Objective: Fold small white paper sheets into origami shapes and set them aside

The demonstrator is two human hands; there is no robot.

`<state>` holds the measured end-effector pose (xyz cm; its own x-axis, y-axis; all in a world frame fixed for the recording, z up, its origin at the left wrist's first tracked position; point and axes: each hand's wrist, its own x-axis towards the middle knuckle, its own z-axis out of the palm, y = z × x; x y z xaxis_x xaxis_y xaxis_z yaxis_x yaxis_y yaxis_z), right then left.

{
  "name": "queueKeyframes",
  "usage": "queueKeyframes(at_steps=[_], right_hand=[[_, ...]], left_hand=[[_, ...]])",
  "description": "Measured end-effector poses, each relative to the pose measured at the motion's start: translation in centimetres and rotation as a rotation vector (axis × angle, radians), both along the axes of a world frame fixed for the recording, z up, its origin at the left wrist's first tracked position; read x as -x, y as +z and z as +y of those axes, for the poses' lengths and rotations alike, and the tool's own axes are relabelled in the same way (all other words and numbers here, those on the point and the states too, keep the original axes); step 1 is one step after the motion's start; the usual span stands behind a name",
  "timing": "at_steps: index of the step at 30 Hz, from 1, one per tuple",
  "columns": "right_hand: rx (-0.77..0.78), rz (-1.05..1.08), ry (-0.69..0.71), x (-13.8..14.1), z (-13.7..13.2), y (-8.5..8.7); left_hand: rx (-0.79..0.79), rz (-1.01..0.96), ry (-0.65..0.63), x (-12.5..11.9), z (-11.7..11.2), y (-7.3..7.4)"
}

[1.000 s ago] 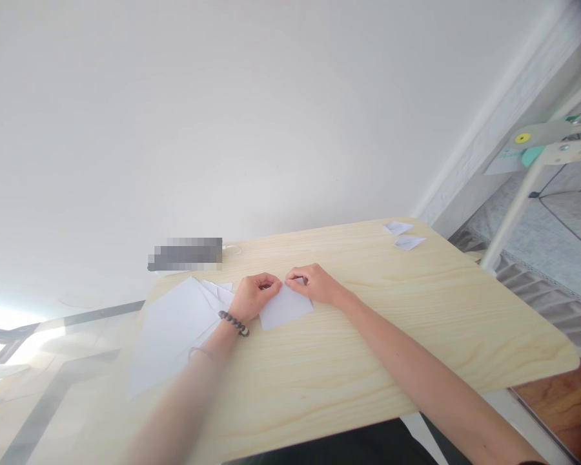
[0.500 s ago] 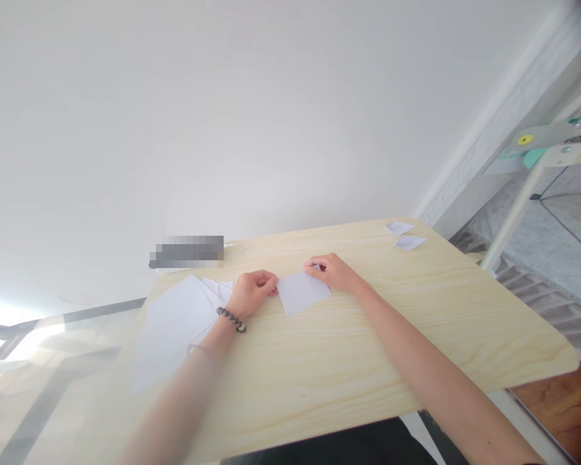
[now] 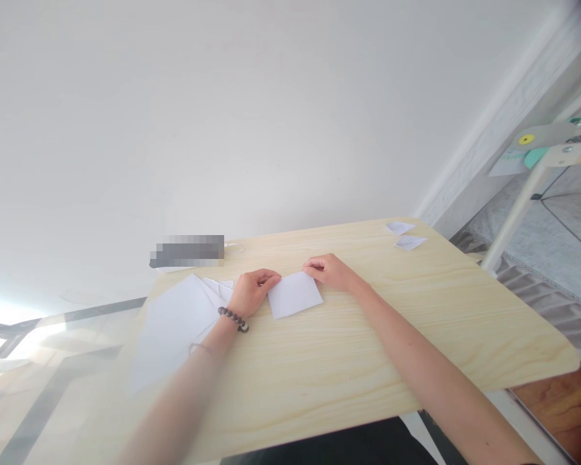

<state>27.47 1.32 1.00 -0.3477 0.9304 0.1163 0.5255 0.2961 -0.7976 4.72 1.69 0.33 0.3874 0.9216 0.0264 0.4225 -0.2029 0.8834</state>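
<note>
A small rectangular piece of white paper (image 3: 295,297) is between my hands near the middle of the table. My left hand (image 3: 255,287), with a dark bead bracelet at the wrist, pinches its upper left corner. Thumb and fingers of my right hand (image 3: 326,270) close on its upper right corner. Whether the paper is folded in layers I cannot tell. Under and beside my left forearm lie larger white sheets (image 3: 169,329), partly hidden by the arm.
Two folded white paper pieces, one farther back (image 3: 399,228) and one nearer (image 3: 410,243), lie at the table's far right. A pixelated dark object (image 3: 188,252) sits at the back left edge. A white wall stands behind the wooden table (image 3: 348,368); a pale metal frame (image 3: 513,219) rises at right.
The small paper has turned slightly and shifted a little left and toward me, its lower edge now nearly level. Both hands stay almost in place, still pinching its upper corners.
</note>
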Motion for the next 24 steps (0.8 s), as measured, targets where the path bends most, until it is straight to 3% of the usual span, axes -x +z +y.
queueKeyframes(at_steps=[5,11,19,24], right_hand=[[0.03,0.072,-0.032,-0.3,0.0,-0.2],[-0.013,0.057,-0.063,0.8,0.0,-1.1],[-0.131,0.007,-0.184,1.3,0.3,-1.9],[-0.252,-0.085,-0.139,1.4,0.3,-2.1]], left_hand=[[-0.046,-0.007,0.099,0.1,0.2,-0.2],[-0.105,0.005,0.109,-0.1,0.2,-0.4],[-0.384,0.279,-0.018,-0.5,-0.2,-0.3],[-0.566,0.502,-0.054,-0.3,0.0,-0.9]])
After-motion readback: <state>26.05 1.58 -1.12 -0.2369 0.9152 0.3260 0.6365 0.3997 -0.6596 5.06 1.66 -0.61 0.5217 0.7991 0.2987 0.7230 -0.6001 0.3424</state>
